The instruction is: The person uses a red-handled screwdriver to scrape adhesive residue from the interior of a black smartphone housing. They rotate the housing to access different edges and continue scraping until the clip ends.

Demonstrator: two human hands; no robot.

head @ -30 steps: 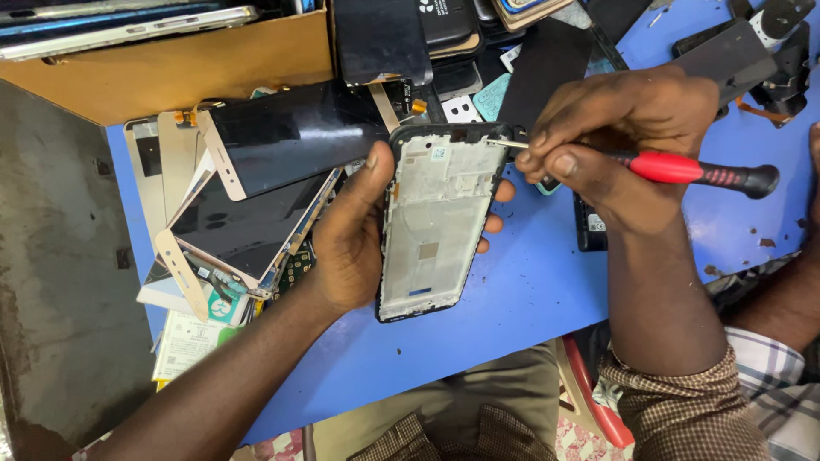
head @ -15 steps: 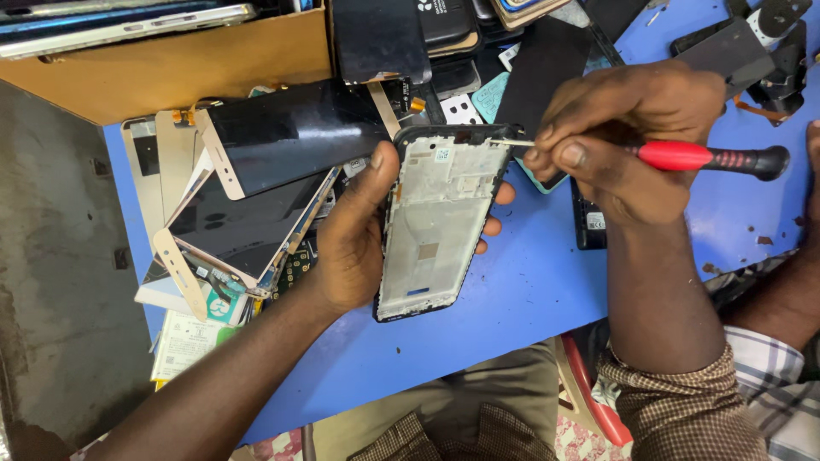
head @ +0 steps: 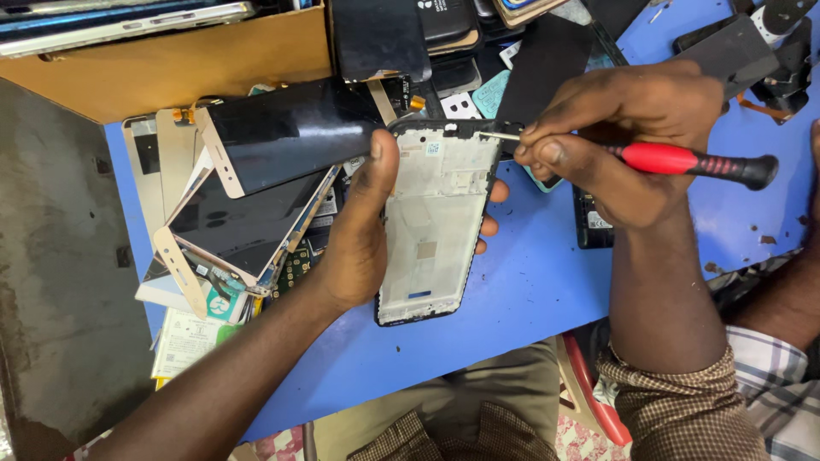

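Above the middle of the blue counter point(head: 530, 282), the left hand point(head: 363, 235) grasps an opened phone frame point(head: 436, 222), black-rimmed with a pale inner plate, held clear of the surface and tilted slightly to the right. Its thumb lies along the frame's left edge, and the fingers point(head: 494, 209) wrap behind it, their tips showing at the right edge. The right hand point(head: 623, 137) is clenched around a red-handled screwdriver point(head: 683, 160) with a black end cap, which lies almost level and points left. The metal tip meets the far right corner of the frame. Left of the frame sits a stack of phone screens point(head: 256, 188), dark glass with gold-coloured bezels, overlapping one another, with a green circuit board partly showing beneath them. At the far left stands a brown cardboard box point(head: 171, 64) holding more flat panels. Dark phone backs and covers point(head: 547, 60) crowd the far edge of the counter. At the right edge of view, another person's checked sleeve point(head: 777, 384) shows.
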